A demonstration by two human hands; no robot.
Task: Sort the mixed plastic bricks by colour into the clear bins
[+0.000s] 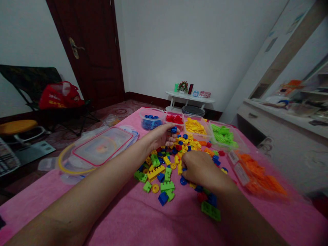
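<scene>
Your left hand pinches a blue plastic brick; your right hand, I can't tell. Clear plastic tubs edging the pink-covered desk likely separate colours.

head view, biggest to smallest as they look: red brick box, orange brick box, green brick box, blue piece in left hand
Orange brick box
Green brick box
Red brick box
Blue piece in left hand
Orange sits nearest the camera, so true sizes are unsure.
</scene>
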